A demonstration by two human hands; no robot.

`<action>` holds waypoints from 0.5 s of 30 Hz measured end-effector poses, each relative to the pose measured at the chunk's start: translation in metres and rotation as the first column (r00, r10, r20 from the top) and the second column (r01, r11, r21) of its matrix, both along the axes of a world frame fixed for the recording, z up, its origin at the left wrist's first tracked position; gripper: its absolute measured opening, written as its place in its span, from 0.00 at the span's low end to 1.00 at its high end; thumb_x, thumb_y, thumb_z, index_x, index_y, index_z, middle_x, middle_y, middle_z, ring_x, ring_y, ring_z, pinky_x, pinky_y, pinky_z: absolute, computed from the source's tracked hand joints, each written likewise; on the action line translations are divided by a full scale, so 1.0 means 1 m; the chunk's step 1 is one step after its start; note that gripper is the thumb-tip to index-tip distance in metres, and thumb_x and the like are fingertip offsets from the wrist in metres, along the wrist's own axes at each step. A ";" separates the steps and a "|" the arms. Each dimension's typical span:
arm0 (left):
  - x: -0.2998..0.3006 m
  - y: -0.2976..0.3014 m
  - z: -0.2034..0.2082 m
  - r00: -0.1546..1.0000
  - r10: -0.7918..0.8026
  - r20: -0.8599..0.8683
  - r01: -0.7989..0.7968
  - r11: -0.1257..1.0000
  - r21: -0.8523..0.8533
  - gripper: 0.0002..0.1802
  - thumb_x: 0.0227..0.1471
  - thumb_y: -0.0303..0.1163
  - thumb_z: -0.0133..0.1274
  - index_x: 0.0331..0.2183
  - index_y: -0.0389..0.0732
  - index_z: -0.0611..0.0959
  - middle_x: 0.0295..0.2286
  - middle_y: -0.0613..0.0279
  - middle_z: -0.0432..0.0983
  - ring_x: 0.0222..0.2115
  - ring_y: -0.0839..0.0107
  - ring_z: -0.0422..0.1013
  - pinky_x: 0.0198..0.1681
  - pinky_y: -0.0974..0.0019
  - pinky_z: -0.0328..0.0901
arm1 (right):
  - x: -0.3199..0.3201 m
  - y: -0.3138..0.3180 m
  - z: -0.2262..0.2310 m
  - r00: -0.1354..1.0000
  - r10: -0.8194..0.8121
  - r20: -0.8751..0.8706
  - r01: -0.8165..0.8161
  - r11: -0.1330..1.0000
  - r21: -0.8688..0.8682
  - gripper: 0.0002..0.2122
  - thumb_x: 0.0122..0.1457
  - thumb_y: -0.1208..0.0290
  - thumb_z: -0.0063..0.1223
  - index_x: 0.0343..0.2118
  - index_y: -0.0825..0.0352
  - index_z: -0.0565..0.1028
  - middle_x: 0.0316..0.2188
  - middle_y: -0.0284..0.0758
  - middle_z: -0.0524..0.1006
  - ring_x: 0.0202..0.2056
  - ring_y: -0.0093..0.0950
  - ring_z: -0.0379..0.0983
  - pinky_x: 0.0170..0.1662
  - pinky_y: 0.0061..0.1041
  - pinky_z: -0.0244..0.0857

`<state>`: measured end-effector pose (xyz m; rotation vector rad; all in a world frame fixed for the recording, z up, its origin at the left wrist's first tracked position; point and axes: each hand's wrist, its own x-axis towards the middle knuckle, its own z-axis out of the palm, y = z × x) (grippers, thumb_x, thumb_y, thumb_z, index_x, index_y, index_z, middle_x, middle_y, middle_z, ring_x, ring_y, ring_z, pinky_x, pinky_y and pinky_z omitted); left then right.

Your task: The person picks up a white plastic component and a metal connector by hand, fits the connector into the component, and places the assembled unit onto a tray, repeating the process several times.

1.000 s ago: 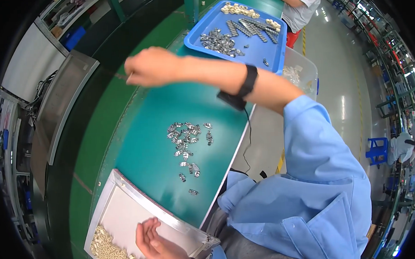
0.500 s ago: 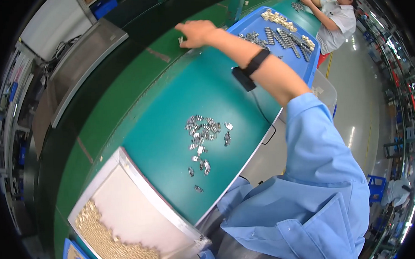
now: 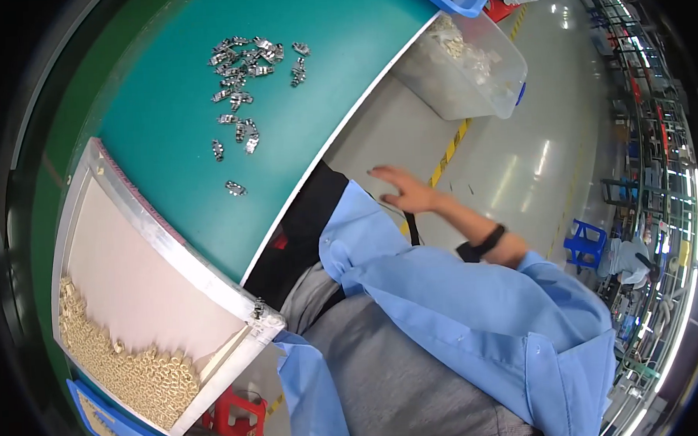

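right hand [image 3: 412, 195] hangs loosely spread just past the edge of the green table [image 3: 169, 109] | bunch of shiny metal bits [image 3: 261, 70] lying on top | beige rings [image 3: 150, 382] heaped in the white tray [image 3: 148, 250]

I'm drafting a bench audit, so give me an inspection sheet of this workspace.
Surface: green tabletop, with a white-framed tray at its end.
Parts: small metal pieces loosely clustered on the tabletop, some apart; cream pieces heaped along one side of the white-framed tray.
Clutter: clear bin with mixed pale contents beside the tabletop.
Hands: right hand off the tabletop, fingers spread, seemingly empty; left hand out of view.
Cables: none clearly identifiable.
Surroundings: red stool, blue stool, yellow-black floor tape.
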<state>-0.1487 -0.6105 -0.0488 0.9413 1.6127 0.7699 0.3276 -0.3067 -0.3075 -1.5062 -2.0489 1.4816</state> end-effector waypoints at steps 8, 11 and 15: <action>-0.040 0.036 -0.055 0.999 0.036 -0.016 -0.036 0.999 -0.030 0.25 0.69 0.47 0.46 0.50 0.32 0.78 0.40 0.48 0.79 0.41 0.57 0.75 0.48 0.57 0.70 | -0.029 -0.074 -0.154 0.978 -0.112 -0.176 0.058 0.957 -0.286 0.27 0.61 0.60 0.57 0.58 0.74 0.72 0.57 0.48 0.75 0.58 0.38 0.71 0.61 0.35 0.63; -0.052 0.059 -0.077 0.993 0.107 -0.041 -0.109 0.993 -0.049 0.25 0.69 0.47 0.46 0.50 0.32 0.78 0.40 0.48 0.79 0.42 0.58 0.75 0.48 0.57 0.70 | -0.059 -0.028 -0.159 0.984 -0.066 -0.164 0.013 0.953 -0.303 0.26 0.61 0.60 0.56 0.57 0.74 0.72 0.56 0.48 0.76 0.57 0.38 0.71 0.61 0.35 0.64; -0.071 0.078 -0.090 0.961 0.251 -0.118 -0.260 0.964 -0.060 0.25 0.69 0.47 0.46 0.50 0.32 0.78 0.40 0.48 0.79 0.42 0.58 0.75 0.48 0.57 0.70 | -0.128 0.048 -0.157 0.980 0.050 -0.192 -0.111 0.941 -0.319 0.25 0.61 0.60 0.56 0.56 0.74 0.73 0.55 0.47 0.76 0.56 0.38 0.72 0.60 0.35 0.64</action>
